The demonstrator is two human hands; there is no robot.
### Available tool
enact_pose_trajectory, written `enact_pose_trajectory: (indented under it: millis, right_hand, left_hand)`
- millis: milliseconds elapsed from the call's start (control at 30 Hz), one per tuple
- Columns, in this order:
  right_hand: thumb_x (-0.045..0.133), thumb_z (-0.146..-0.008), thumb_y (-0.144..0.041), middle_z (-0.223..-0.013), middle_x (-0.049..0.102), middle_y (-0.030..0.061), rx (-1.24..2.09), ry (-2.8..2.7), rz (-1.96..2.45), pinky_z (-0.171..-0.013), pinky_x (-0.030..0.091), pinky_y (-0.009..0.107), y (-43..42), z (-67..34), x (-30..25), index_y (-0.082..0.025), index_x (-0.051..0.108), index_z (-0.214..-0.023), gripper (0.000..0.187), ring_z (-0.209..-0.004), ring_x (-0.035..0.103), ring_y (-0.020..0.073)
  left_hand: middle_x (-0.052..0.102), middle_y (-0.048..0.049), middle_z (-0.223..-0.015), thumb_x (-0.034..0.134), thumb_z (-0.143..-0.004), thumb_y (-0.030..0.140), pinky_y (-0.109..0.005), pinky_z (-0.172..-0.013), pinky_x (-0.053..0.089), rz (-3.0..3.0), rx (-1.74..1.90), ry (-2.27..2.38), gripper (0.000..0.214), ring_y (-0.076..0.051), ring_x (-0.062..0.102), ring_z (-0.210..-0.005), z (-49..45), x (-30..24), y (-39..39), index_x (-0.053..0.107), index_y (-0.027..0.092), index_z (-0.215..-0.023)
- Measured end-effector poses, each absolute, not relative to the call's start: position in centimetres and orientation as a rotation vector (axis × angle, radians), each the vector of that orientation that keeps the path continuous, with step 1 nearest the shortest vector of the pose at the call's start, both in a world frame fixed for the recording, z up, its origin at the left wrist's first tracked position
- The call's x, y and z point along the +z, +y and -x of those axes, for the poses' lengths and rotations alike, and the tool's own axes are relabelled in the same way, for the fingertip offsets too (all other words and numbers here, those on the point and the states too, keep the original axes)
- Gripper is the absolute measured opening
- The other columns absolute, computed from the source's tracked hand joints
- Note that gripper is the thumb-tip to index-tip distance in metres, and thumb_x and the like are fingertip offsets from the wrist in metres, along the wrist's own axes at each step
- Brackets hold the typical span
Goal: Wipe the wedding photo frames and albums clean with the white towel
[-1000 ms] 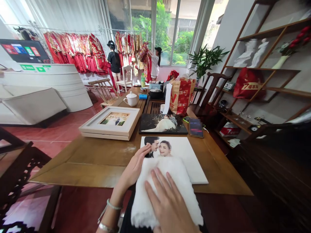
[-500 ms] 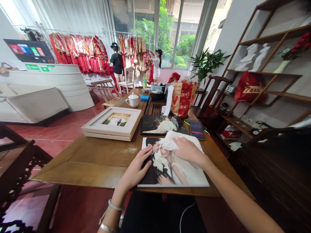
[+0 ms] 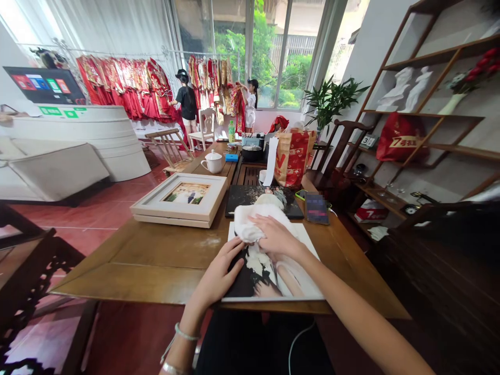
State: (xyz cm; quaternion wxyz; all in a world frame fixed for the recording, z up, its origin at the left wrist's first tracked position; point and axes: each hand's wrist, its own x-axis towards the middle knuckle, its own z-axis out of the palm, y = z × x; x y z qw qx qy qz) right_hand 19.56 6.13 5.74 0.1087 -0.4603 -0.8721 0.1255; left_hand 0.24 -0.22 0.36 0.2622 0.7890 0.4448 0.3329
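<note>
A large photo print of a couple, like a photo panel or album (image 3: 250, 284), lies flat near the table's front edge. My left hand (image 3: 224, 268) rests on its left side, fingers spread. My right hand (image 3: 275, 237) presses a white cloth (image 3: 250, 216) onto the upper part of the photo, its fingers over the cloth; the cloth and hand hide the faces in the picture. Just behind lies a second, dark photo panel (image 3: 242, 200), partly covered by the cloth. To the left sit stacked pale picture frames (image 3: 156, 200), the top one holding a small photo.
On the wooden table (image 3: 148, 265) are a smartphone (image 3: 317, 208) with a cable, a red-and-brown paper bag (image 3: 292, 159), a white lidded cup (image 3: 213, 162) and a blue box (image 3: 231, 157). Two people stand by racks of red garments (image 3: 128, 83). Shelves (image 3: 433, 117) rise at right.
My right hand has moved the white cloth leftward across the photo, from its upper right to its upper left. My left hand stays in place.
</note>
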Motion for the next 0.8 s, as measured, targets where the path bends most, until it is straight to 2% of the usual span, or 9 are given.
enact_pose_trajectory:
  millis: [167, 367, 567, 667, 800]
  right_hand:
    - [0.045, -0.071, -0.009, -0.144, 0.043, 0.0118, 0.279, -2.367, 1.668, -0.112, 0.023, 0.044, 6.1, -26.0, 5.1, -0.011, 0.044, -0.138, 0.067, -0.136, 0.032, 0.0245]
    - [0.048, -0.071, -0.008, -0.150, 0.032, 0.0124, 0.070, -2.275, 1.842, -0.111, 0.012, 0.057, 1.6, -23.9, 3.7, -0.016, 0.041, -0.141, 0.070, -0.140, 0.018, 0.0323]
    - [0.047, -0.053, -0.005, -0.156, 0.018, 0.0020, 0.258, -2.619, 1.392, -0.115, 0.007, 0.054, -7.5, -21.1, 4.0, -0.026, 0.030, -0.146, 0.096, -0.143, 0.006, 0.0278]
    - [0.045, -0.053, -0.006, -0.155, 0.019, -0.0022, 0.308, -2.681, 1.274, -0.116, 0.009, 0.051, -9.3, -22.9, 3.9, -0.029, 0.029, -0.146, 0.097, -0.143, 0.009, 0.0254]
    - [0.043, -0.056, -0.005, -0.152, 0.026, -0.0054, 0.212, -2.561, 1.419, -0.116, 0.012, 0.047, -6.9, -26.2, 3.1, -0.033, 0.033, -0.144, 0.093, -0.142, 0.017, 0.0202]
  left_hand:
    - [0.037, -0.0043, -0.150, 0.043, -0.094, 0.028, -0.045, -0.116, 0.023, -2.144, 0.913, 1.163, 0.043, -0.023, 0.031, -0.140, -0.2, 0.5, -0.2, 0.046, 0.026, -0.137]
    - [0.037, -0.0053, -0.150, 0.041, -0.095, 0.028, -0.046, -0.117, 0.023, -2.156, 0.898, 1.185, 0.042, -0.023, 0.031, -0.140, -0.4, 0.5, -0.1, 0.047, 0.025, -0.136]
    - [0.039, -0.0067, -0.149, 0.042, -0.094, 0.028, -0.045, -0.116, 0.025, -2.143, 0.915, 1.160, 0.041, -0.024, 0.032, -0.139, -0.5, 0.6, -0.1, 0.049, 0.024, -0.135]
    - [0.038, -0.0066, -0.149, 0.042, -0.094, 0.028, -0.045, -0.116, 0.025, -2.142, 0.918, 1.161, 0.042, -0.024, 0.032, -0.139, -0.4, 0.6, -0.2, 0.048, 0.023, -0.136]
    - [0.037, -0.0047, -0.150, 0.041, -0.095, 0.027, -0.045, -0.116, 0.024, -2.156, 0.918, 1.160, 0.043, -0.023, 0.031, -0.140, -0.2, 0.4, -0.3, 0.045, 0.026, -0.138]
